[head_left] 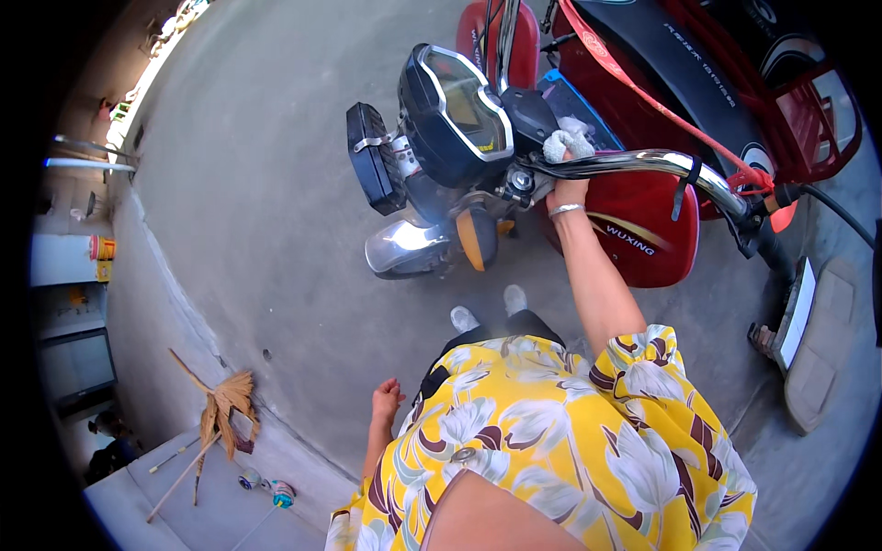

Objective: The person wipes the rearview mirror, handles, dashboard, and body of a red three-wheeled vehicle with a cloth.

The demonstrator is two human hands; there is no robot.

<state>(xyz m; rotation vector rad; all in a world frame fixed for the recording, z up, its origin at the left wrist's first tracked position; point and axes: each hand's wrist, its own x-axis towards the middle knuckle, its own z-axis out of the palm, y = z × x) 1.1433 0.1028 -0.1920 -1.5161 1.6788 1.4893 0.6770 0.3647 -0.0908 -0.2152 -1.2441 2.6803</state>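
Observation:
My right arm reaches forward to a red three-wheeled motor vehicle. My right hand [571, 191] is at the inner end of its chrome handlebar [634, 163], closed on a white cloth [567, 142] that shows above the bar. The bar hides part of the fingers. Just left of the hand sits the black instrument display [464, 106], with a key switch [521, 180] below it. My left hand [388, 399] hangs low beside my body, its fingers loosely curled with nothing seen in them.
A red strap [657, 103] runs to the right grip, and a black seat [661, 46] lies behind the bars. The headlamp [404, 246] and black box [372, 151] jut out leftward. At lower left, a dried-leaf fan [230, 413] lies near a ledge [175, 487].

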